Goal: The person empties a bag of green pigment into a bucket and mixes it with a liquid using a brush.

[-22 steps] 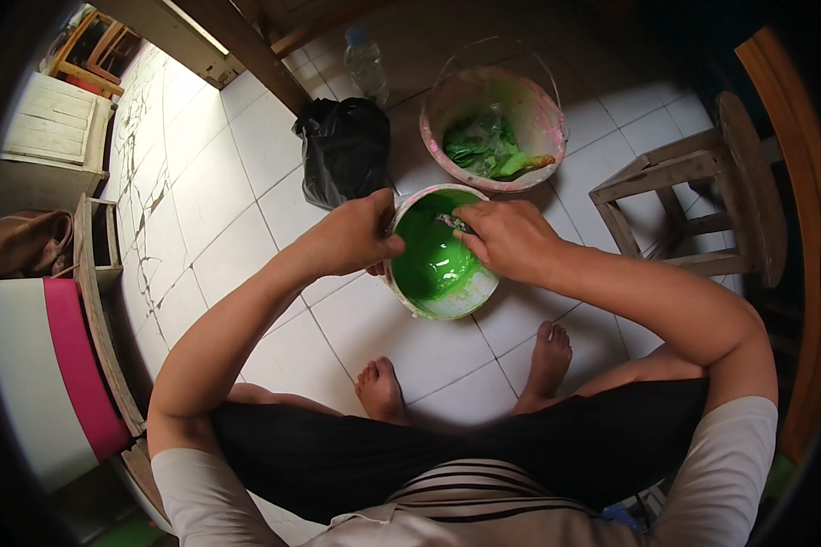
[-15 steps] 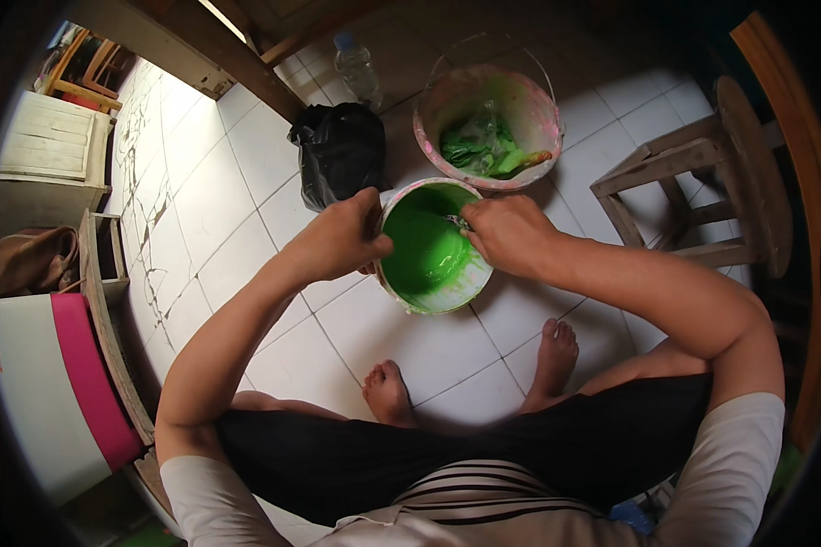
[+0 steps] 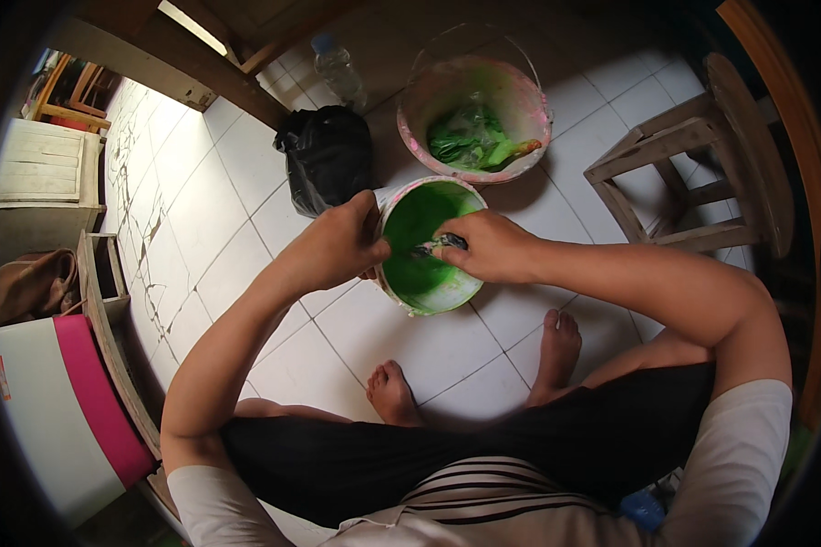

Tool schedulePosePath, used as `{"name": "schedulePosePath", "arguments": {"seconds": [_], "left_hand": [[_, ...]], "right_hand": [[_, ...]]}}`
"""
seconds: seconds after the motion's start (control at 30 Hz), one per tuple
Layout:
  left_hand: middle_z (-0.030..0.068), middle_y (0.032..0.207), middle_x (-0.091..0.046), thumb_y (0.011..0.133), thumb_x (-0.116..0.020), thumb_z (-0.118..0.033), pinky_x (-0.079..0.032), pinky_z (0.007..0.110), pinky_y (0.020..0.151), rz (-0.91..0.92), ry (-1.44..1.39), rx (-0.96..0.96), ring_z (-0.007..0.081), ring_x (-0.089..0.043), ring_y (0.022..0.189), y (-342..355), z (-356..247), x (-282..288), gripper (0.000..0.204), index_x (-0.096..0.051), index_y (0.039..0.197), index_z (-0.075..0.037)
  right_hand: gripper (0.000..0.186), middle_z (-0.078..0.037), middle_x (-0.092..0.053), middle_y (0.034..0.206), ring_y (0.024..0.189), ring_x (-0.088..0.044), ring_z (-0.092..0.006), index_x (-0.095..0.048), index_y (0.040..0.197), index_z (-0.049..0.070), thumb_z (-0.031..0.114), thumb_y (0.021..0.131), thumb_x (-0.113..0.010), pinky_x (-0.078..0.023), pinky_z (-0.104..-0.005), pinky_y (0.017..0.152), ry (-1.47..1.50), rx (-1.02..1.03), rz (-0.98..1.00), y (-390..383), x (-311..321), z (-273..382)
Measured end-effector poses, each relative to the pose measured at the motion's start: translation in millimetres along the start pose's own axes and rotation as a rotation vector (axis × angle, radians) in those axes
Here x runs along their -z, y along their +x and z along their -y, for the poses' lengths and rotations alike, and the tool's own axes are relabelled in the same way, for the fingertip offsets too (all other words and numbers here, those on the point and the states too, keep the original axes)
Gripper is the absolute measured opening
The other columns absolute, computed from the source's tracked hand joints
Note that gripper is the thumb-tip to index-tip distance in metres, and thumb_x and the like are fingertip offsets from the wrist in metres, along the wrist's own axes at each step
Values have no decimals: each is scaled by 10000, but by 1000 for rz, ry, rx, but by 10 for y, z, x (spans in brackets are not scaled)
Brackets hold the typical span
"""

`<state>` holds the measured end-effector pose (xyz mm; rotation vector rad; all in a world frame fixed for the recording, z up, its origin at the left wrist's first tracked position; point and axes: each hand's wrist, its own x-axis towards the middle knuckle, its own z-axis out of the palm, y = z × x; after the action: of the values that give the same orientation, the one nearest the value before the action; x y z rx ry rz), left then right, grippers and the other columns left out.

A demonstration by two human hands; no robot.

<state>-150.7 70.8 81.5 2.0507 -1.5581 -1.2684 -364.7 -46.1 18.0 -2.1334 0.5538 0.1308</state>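
Note:
A white bucket (image 3: 461, 294) with bright green, paint-like liquid inside is tilted with its mouth toward me, just above or on the floor; I cannot tell which. Closed on its left rim is my left hand (image 3: 336, 244). Over the mouth, my right hand (image 3: 491, 246) grips a short, stained tool with a dark handle end (image 3: 452, 241). The tool's other end reaches into the bucket, and its kind does not show. Green smears coat the inner wall.
Behind stands a larger pink-stained bucket (image 3: 409, 146) holding green-smeared plastic. A black plastic bag (image 3: 324, 157) and a clear bottle (image 3: 339, 73) are to its left. A wooden stool (image 3: 652, 150) stands at right, a white-and-pink box (image 3: 50, 410) at left. My bare feet rest on the tiles.
My right hand has moved left from the bucket's right rim to over its mouth, bringing the tool's dark end into sight. My left hand keeps its hold. The whole view has shifted slightly.

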Motion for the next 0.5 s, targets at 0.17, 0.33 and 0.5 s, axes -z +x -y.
{"name": "schedulePosePath", "arguments": {"seconds": [0.17, 0.33, 0.5], "left_hand": [[109, 812, -585, 887, -624, -16, -588, 330, 663, 13, -16, -1, 219, -716, 752, 9, -41, 15, 219, -428, 980, 13], [109, 829, -588, 897, -624, -19, -590, 328, 661, -4, 14, -10, 215, -718, 753, 26, -9, -6, 219, -427, 989, 7], [117, 874, -609, 923, -632, -50, -592, 324, 659, 26, -47, 62, 212, -719, 754, 1, -68, 16, 224, -430, 1002, 3]], "right_hand": [[302, -168, -687, 914, 858, -683, -352, -652, 1129, 26, 231, 907, -647, -538, -448, 748, -405, 337, -187, 65, 127, 26], [174, -174, -685, 870, 821, -690, -341, -655, 1004, 14, 141, 896, -604, -546, -449, 748, -631, 290, -151, 115, 171, -122], [216, -218, -700, 900, 852, -701, -361, -690, 930, -14, 185, 878, -627, -555, -451, 765, -511, 39, 6, 42, 180, -40]]}}
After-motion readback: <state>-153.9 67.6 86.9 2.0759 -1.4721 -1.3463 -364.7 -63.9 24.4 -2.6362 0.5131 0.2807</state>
